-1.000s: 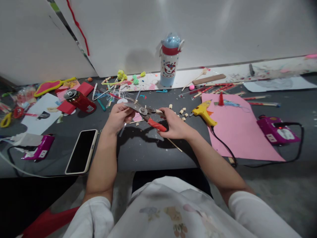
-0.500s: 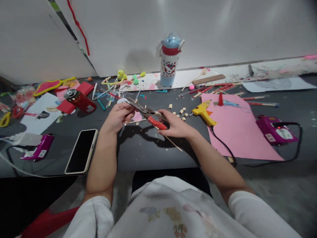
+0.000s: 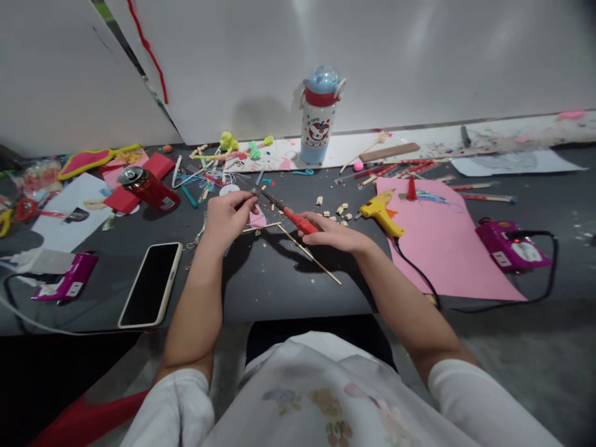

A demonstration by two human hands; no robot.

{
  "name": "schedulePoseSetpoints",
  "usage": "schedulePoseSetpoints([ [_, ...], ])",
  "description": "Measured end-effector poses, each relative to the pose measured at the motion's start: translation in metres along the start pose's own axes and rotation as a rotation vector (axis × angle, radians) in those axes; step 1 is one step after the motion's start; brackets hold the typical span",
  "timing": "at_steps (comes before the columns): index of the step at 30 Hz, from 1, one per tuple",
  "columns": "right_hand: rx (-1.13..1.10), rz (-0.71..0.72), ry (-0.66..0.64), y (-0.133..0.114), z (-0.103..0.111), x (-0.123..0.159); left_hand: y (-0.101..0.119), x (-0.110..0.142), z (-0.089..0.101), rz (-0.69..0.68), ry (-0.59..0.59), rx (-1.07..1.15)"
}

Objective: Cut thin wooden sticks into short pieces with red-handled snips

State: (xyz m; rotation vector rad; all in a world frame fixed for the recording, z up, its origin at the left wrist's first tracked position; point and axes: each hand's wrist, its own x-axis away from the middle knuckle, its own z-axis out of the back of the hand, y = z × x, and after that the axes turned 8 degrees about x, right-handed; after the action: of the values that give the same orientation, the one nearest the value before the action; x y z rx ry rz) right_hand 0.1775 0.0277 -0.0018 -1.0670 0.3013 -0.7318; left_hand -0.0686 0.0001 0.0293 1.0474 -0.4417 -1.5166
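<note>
Shears are held in right hand, small piece pinched in fingers of left hand, tabletop edge crossed by forearms.

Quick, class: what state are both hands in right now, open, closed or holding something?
Left hand: closed in a pinch; what it holds is too small to tell.
Right hand: closed, holding the red-handled cutters.

Single head-worn view, facing forward and down over the wearer's white shirt, left hand and right hand near mid-frame, dark table spanning the width, pale wall behind, close range, fine detail between the hands perhaps too blurred to read
</note>
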Motion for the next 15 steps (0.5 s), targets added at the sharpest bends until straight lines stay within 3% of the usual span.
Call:
schedulePoseSetpoints([
  [9,-0.15,-0.039,-0.033,0.002,-0.001,0.0,-0.003,0.0,0.005,0.091,-0.078,0.132],
  [15,-0.225,-0.017,0.014,0.007,-0.003,-0.001,-0.009,-0.006,0.009,0.29,-0.058,0.527],
])
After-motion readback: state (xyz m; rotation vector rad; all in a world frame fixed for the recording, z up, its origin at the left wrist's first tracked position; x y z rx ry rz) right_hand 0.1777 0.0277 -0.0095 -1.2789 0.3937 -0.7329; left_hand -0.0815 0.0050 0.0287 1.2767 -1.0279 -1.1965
